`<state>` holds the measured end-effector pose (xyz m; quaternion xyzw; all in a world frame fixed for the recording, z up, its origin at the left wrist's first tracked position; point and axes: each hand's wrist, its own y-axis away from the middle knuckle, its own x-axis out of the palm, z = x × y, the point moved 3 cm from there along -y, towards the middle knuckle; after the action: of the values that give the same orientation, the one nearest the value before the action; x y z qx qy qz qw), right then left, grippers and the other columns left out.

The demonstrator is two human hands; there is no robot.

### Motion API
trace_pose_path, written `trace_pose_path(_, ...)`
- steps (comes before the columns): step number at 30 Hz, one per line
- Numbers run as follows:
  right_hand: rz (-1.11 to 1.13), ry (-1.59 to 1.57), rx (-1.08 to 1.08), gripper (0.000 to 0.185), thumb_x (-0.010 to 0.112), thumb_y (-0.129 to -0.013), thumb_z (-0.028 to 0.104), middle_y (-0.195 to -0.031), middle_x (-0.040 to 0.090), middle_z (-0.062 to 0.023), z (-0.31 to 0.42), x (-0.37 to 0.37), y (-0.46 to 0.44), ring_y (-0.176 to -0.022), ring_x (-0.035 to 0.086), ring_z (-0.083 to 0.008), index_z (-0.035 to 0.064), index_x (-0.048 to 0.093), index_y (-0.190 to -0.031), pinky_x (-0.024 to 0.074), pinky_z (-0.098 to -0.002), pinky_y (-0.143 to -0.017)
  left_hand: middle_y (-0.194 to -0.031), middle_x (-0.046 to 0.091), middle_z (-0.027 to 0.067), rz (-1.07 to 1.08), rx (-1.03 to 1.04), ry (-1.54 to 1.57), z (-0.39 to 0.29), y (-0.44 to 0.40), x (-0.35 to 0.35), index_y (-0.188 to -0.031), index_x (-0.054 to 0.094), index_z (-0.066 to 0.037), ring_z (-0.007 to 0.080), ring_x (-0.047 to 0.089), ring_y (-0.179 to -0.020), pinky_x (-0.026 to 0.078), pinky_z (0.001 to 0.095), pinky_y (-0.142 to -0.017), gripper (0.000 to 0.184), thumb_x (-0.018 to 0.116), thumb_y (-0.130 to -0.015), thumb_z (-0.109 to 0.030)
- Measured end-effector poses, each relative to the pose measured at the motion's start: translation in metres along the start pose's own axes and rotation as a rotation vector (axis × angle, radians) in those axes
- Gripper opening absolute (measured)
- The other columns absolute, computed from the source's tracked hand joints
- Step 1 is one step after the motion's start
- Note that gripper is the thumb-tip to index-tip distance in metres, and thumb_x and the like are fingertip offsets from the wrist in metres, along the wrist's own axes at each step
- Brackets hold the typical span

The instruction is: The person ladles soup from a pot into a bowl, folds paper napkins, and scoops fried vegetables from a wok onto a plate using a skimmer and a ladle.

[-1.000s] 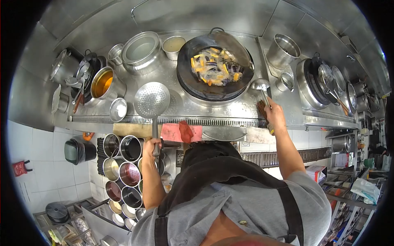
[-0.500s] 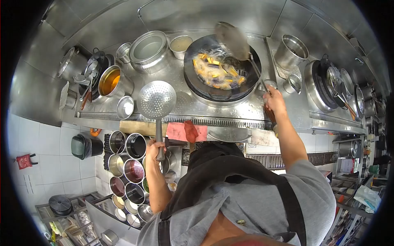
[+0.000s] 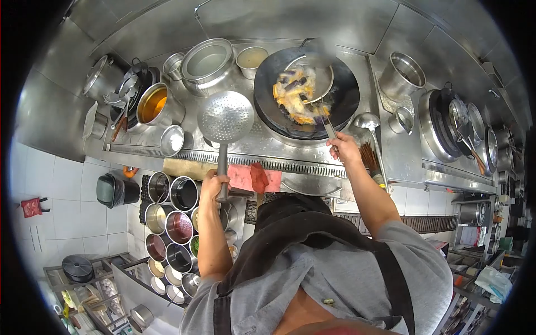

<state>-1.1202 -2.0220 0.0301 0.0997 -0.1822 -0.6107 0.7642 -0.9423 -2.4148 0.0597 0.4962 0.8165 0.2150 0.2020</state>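
My left hand [image 3: 214, 185] is closed round the handle of a perforated skimmer [image 3: 225, 117], whose wide round bowl is held over the stove's front left of the wok. Gripped in my right hand [image 3: 344, 148] is the handle of a round strainer [image 3: 321, 71], blurred by motion. The strainer's rim is down inside the black wok [image 3: 347, 95], against frying food pieces [image 3: 297, 92], yellow-orange and dark purple, in bubbling oil. Beside my right forearm a ladle [image 3: 367, 120] rests on the stovetop with its handle toward me.
Left of the wok stand a large lidded-looking pot [image 3: 206, 64], a small pot of pale liquid [image 3: 251, 59] and a pot of orange oil [image 3: 159, 106]. A tall pot [image 3: 402, 73] stands to the right. Several round seasoning containers [image 3: 180, 226] sit below on the left. Red cloths [image 3: 258, 177] lie on the front edge.
My right hand has moved left and toward me, and the strainer has come down from above the wok into the food. The skimmer has shifted slightly right and up.
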Motion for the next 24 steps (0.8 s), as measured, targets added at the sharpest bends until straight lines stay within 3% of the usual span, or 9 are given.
trace_pose_path(7, 0.106, -0.074, 0.048, 0.028, 0.054, -0.082, 0.002, -0.073, 0.059, -0.0068, 0.008, 0.011, 0.032, -0.042, 0.05, -0.0124, -0.0032, 0.057, -0.11, 0.0368, -0.0251, -0.031, -0.064, 0.056, 0.0117, 0.087, 0.041, -0.012, -0.018, -0.002, 0.014, -0.094, 0.05, 0.008, 0.0195, 0.056, -0.047, 0.045, 0.0297, -0.041, 0.028, 0.059, -0.068, 0.001)
trace_pose_path(13, 0.133, -0.019, 0.06, 0.031, 0.054, -0.083, 0.005, -0.075, 0.059, -0.0052, 0.01, 0.007, 0.048, -0.038, 0.047, -0.0107, -0.0022, 0.055, -0.113, 0.0329, -0.0233, -0.03, -0.064, 0.057, 0.0114, 0.094, 0.006, -0.067, -0.019, 0.003, 0.02, -0.098, 0.049, 0.008, 0.0196, 0.056, -0.048, 0.045, 0.0299, -0.041, 0.033, 0.059, -0.068, 0.001)
trace_pose_path(24, 0.216, 0.03, 0.123, 0.038, 0.055, -0.082, 0.005, -0.075, 0.06, -0.0058, 0.05, 0.028, 0.102, -0.041, 0.048, -0.0106, 0.0013, 0.055, -0.12, 0.0349, -0.0231, -0.032, -0.065, 0.057, 0.0112, 0.135, -0.045, -0.036, -0.008, 0.034, 0.026, -0.099, 0.048, 0.01, 0.019, 0.056, -0.049, 0.044, 0.0288, -0.045, 0.036, 0.061, -0.067, 0.001)
